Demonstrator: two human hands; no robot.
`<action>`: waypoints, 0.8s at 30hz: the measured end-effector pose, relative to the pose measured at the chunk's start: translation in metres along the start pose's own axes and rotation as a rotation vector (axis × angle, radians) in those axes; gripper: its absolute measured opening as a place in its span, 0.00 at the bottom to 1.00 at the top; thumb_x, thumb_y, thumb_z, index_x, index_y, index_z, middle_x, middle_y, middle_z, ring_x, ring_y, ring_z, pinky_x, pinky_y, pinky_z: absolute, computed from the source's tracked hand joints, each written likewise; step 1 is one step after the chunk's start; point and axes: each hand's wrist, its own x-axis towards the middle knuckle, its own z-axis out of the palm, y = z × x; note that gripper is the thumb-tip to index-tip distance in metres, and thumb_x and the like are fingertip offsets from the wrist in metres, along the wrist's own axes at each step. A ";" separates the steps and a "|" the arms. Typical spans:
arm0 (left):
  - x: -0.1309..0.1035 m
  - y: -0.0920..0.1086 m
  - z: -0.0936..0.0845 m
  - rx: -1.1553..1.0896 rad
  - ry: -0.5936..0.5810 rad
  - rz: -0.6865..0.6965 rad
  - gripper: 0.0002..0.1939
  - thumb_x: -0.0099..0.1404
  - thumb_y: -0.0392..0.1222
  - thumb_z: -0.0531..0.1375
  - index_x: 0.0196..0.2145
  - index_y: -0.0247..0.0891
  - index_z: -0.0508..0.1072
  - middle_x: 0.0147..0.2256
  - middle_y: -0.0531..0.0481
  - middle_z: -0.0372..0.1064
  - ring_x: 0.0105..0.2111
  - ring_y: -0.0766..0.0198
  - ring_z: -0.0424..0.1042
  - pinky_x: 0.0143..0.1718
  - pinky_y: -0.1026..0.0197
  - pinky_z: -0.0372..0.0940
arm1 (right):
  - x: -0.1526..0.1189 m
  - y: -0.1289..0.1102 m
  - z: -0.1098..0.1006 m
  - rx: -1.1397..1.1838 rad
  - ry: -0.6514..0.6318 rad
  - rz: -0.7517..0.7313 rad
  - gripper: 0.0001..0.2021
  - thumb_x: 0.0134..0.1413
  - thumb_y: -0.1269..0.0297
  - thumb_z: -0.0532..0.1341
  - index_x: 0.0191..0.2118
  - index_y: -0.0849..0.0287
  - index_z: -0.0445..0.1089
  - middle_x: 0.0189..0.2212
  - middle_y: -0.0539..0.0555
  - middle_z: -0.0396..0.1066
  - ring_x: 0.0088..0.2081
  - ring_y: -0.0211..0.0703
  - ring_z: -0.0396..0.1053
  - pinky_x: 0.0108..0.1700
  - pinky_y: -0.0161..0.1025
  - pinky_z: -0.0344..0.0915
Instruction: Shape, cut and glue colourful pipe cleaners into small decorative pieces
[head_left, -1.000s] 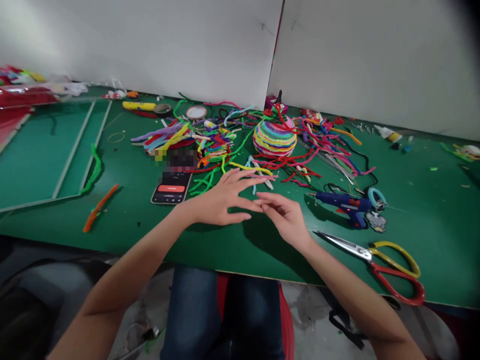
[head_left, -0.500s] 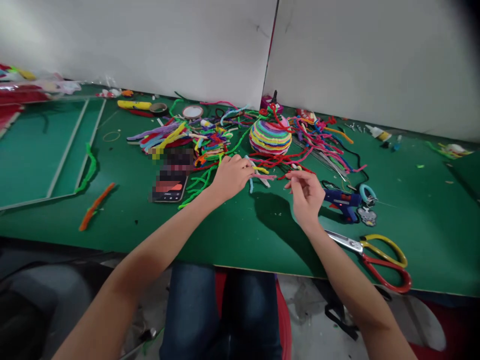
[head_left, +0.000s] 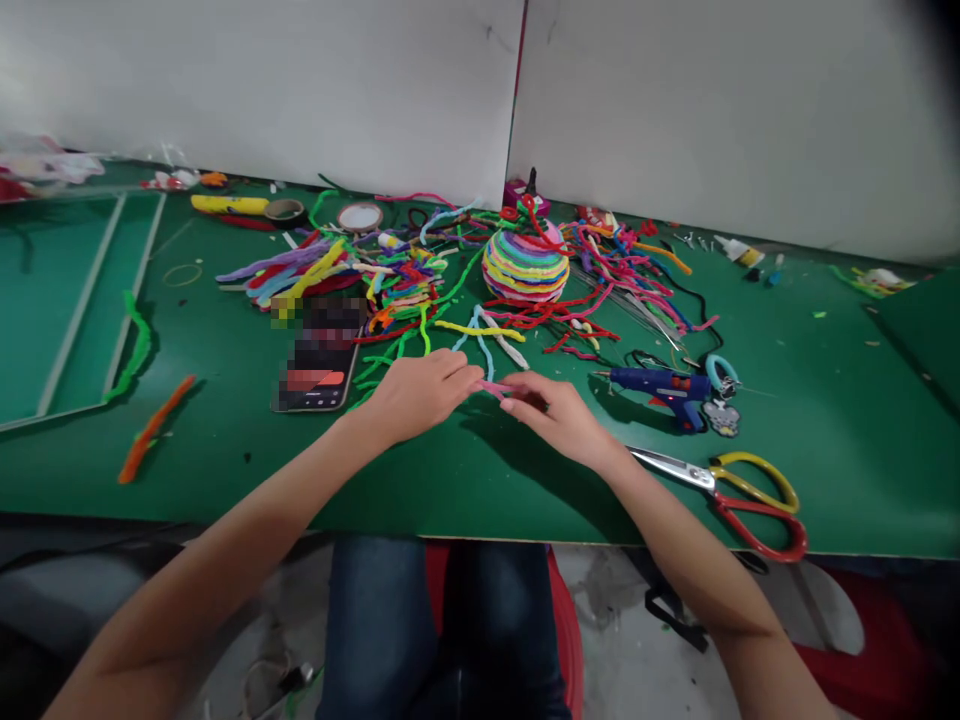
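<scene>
A short pink pipe cleaner (head_left: 493,388) stretches between my two hands above the front of the green table. My left hand (head_left: 424,395) pinches its left end with closed fingers. On the other end, my right hand (head_left: 551,412) has its thumb and fingers closed. Just behind them lie a yellow pipe cleaner (head_left: 480,330), a light blue one (head_left: 486,352) and a whitish one (head_left: 506,342). Farther back sits a round ball (head_left: 526,265) wound in striped, many-coloured pipe cleaners, with red and green pieces on top.
Scissors (head_left: 712,480) with yellow and red handles and a blue glue gun (head_left: 664,385) lie to the right. A phone (head_left: 322,365) rests left of my hands. Bundles of pipe cleaners (head_left: 300,270) spread behind it. A white wall (head_left: 337,90) bounds the back.
My left hand has lifted the pink pipe cleaner off the pile and drawn it nearer. My right hand has moved left and taken its other end. The view has shifted slightly.
</scene>
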 end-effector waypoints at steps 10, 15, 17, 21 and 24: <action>-0.004 0.024 -0.012 -0.020 -0.213 -0.105 0.14 0.69 0.43 0.51 0.28 0.36 0.68 0.25 0.49 0.66 0.28 0.62 0.68 0.19 0.62 0.43 | -0.019 -0.017 0.012 -0.964 -0.175 -0.048 0.12 0.64 0.68 0.47 0.35 0.61 0.66 0.28 0.55 0.71 0.32 0.44 0.67 0.33 0.40 0.47; -0.004 0.031 -0.016 -0.132 -0.261 -0.175 0.16 0.70 0.42 0.47 0.28 0.35 0.67 0.26 0.49 0.67 0.29 0.61 0.69 0.22 0.61 0.49 | -0.022 -0.015 0.018 -1.034 -0.065 -0.099 0.15 0.65 0.57 0.47 0.38 0.61 0.66 0.31 0.55 0.71 0.35 0.45 0.67 0.33 0.41 0.46; -0.003 0.033 -0.017 -0.171 -0.272 -0.215 0.18 0.71 0.44 0.45 0.29 0.36 0.67 0.25 0.50 0.67 0.28 0.62 0.69 0.23 0.61 0.50 | -0.022 -0.013 0.018 -1.067 -0.090 -0.128 0.15 0.66 0.63 0.46 0.34 0.60 0.66 0.28 0.54 0.71 0.32 0.43 0.67 0.33 0.41 0.44; -0.007 0.032 -0.017 -0.209 -0.273 -0.152 0.20 0.69 0.53 0.47 0.32 0.36 0.67 0.27 0.50 0.68 0.27 0.61 0.70 0.23 0.61 0.53 | -0.023 -0.013 0.013 -1.035 -0.155 -0.175 0.18 0.65 0.55 0.47 0.31 0.60 0.66 0.25 0.53 0.71 0.28 0.41 0.66 0.31 0.41 0.41; -0.015 0.030 -0.014 -0.163 -0.286 -0.043 0.18 0.70 0.51 0.46 0.32 0.36 0.67 0.28 0.49 0.68 0.28 0.61 0.71 0.23 0.61 0.55 | -0.024 -0.013 0.006 -1.026 -0.177 -0.230 0.20 0.65 0.54 0.47 0.30 0.60 0.67 0.24 0.53 0.72 0.27 0.40 0.66 0.30 0.40 0.40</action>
